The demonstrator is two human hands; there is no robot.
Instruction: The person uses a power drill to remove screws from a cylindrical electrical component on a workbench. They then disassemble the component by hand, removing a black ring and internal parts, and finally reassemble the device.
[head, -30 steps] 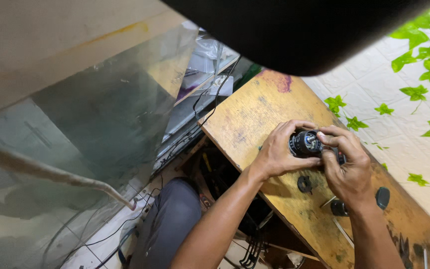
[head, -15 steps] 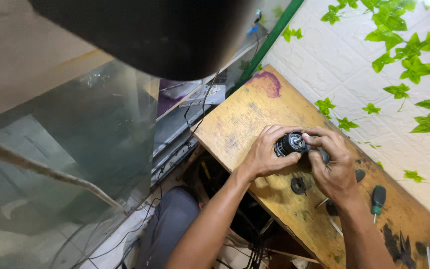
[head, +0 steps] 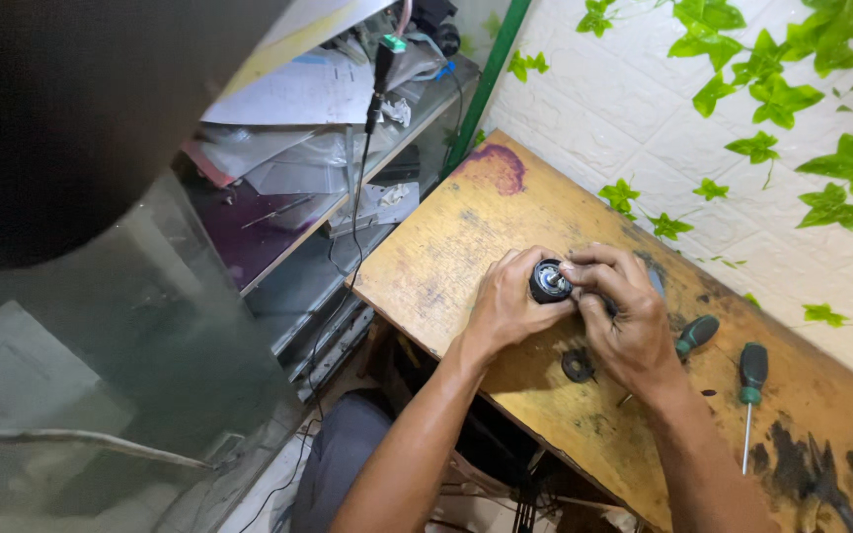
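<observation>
My left hand (head: 507,301) grips a small round black part with a metal centre (head: 549,281) just above the worn yellow wooden table (head: 466,237). My right hand (head: 626,314) pinches the same part from the right, fingertips on its metal centre. A black ring-shaped piece (head: 578,366) lies on the table just below my hands.
Two green-and-black screwdrivers lie on the table: one (head: 748,390) to the right, one (head: 695,335) partly behind my right hand. Dark tools (head: 826,484) sit near the table's right corner. A cluttered shelf (head: 318,188) with papers and cables stands to the left. The white wall (head: 742,89) carries green leaves.
The view has swung so that the shelf on the left shows more. Both hands stay together on the round black part, in nearly the same grip.
</observation>
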